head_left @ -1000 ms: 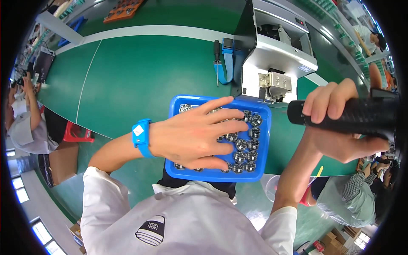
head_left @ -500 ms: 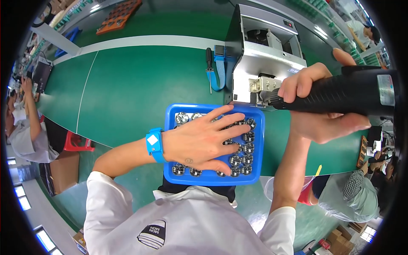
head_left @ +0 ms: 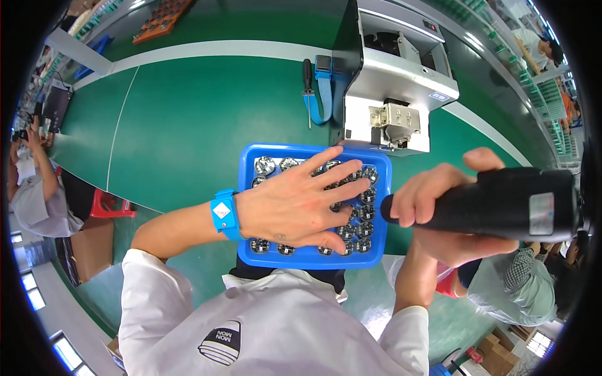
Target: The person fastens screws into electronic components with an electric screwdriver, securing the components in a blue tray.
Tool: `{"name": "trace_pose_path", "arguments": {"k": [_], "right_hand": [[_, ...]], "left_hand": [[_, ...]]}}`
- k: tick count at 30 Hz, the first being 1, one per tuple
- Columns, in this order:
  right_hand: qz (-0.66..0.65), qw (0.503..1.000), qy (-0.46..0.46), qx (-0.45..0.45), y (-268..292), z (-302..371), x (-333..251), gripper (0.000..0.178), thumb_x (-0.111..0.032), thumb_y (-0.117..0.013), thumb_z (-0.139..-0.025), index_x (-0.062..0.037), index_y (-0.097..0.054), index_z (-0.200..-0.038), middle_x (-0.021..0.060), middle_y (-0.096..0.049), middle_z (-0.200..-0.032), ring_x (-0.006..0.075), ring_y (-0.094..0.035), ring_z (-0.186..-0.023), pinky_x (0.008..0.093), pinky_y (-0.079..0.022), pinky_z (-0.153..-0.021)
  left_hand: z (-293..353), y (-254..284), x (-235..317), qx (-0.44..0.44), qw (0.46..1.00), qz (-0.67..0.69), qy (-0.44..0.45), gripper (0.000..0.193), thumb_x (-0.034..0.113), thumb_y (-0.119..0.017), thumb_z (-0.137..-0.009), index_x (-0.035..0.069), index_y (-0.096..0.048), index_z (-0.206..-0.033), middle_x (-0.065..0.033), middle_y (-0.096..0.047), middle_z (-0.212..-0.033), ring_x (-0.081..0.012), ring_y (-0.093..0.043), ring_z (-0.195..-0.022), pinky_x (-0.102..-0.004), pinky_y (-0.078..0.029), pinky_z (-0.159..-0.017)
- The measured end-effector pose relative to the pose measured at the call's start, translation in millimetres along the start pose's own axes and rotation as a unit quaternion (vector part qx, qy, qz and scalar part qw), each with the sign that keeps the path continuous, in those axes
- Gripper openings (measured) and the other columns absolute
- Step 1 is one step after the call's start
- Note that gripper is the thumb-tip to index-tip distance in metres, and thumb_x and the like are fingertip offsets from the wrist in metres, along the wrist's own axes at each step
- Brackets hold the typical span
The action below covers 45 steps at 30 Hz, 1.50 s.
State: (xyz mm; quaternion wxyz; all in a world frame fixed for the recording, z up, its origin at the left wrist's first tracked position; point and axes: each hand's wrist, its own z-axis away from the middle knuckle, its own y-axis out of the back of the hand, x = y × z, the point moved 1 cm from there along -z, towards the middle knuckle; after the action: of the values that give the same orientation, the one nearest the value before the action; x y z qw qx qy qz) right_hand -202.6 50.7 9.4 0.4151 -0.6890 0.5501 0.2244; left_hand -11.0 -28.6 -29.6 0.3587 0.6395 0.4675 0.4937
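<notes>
My left hand (head_left: 295, 207) lies palm down with its fingers spread over a blue tray (head_left: 387, 188). Several small round black-and-silver parts (head_left: 264, 166) line the tray, some hidden beneath that hand. Around my left wrist is a blue wrist strap (head_left: 224, 215). Just right of the tray, my right hand (head_left: 439, 213) is wrapped round a thick black power tool that looks like an electric screwdriver (head_left: 495, 200). Its narrow end points left to the tray's right rim. Beyond the tray stands a grey metal machine (head_left: 395, 75) with a small metal block (head_left: 401, 118) on its front.
A screwdriver (head_left: 307, 84) and a blue strap with a black clip (head_left: 323, 81) lie left of the machine on the green table (head_left: 207, 113). An orange tray (head_left: 160, 22) of parts sits far left. Co-workers (head_left: 44, 194) are at both sides, with a red stool (head_left: 110, 203) at left.
My right hand has drawn the electric screwdriver back from the machine's metal block toward the tray's right side. The left hand stays spread over the tray; the view has shifted slightly.
</notes>
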Motion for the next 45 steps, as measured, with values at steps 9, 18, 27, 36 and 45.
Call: {"name": "trace_pose_path", "arguments": {"k": [9, 18, 27, 36, 45], "right_hand": [[0.025, 0.997, -0.077, 0.02, -3, 16, 8, 0.096, -0.083, -0.043, -0.083, -0.0015, -0.033, -0.132, 0.0159, -0.054, -0.066, 0.0273, -0.054, -0.05, 0.0406, -0.051, -0.049], [0.019, 0.997, -0.068, 0.024, -4, 16, 16, 0.093, -0.081, -0.05, -0.082, -0.0011, -0.037, -0.126, 0.0168, -0.055, -0.066, 0.0275, -0.054, -0.049, 0.0398, -0.05, -0.048], [0.046, 0.994, -0.091, -0.025, -4, 17, 15, 0.096, -0.077, -0.053, -0.083, -0.0001, -0.032, -0.137, 0.0165, -0.057, -0.067, 0.0277, -0.057, -0.053, 0.0402, -0.051, -0.05], [-0.057, 0.998, -0.001, 0.02, -7, -16, -5, 0.102, -0.081, -0.038, -0.087, 0.0031, -0.025, -0.144, 0.0126, -0.052, -0.068, 0.024, -0.053, -0.049, 0.0399, -0.051, -0.048], [0.024, 0.99, 0.132, 0.047, 9, -61, -5, 0.109, -0.09, -0.025, -0.081, 0.0004, -0.027, -0.143, 0.0111, -0.049, -0.072, 0.0223, -0.05, -0.051, 0.0392, -0.05, -0.052]], "left_hand": [[-2, 0, 0, -0.007, 1.0, -0.003, 0.006, 0.055, 0.059, -0.059, -0.086, 0.009, -0.071, -0.102, -0.0151, -0.05, -0.14, -0.0383, -0.04, -0.136, -0.0605, -0.025, -0.116], [-1, 0, -1, -0.006, 1.0, 0.014, 0.009, 0.056, 0.06, -0.057, -0.087, 0.009, -0.071, -0.106, -0.0154, -0.05, -0.141, -0.0392, -0.039, -0.137, -0.061, -0.024, -0.116], [2, 0, -1, -0.009, 1.0, 0.011, 0.015, 0.062, 0.062, -0.058, -0.085, 0.01, -0.068, -0.116, -0.0163, -0.048, -0.142, -0.0397, -0.038, -0.138, -0.0616, -0.024, -0.116], [1, 1, -1, 0.003, 1.0, 0.022, 0.0, 0.061, 0.063, -0.057, -0.085, 0.006, -0.071, -0.103, -0.0196, -0.049, -0.14, -0.0407, -0.038, -0.138, -0.0614, -0.023, -0.116], [1, 0, 9, 0.013, 1.0, 0.017, 0.008, 0.062, 0.064, -0.057, -0.085, 0.003, -0.07, -0.094, -0.0215, -0.052, -0.135, -0.042, -0.042, -0.133, -0.0585, -0.029, -0.113]]}}
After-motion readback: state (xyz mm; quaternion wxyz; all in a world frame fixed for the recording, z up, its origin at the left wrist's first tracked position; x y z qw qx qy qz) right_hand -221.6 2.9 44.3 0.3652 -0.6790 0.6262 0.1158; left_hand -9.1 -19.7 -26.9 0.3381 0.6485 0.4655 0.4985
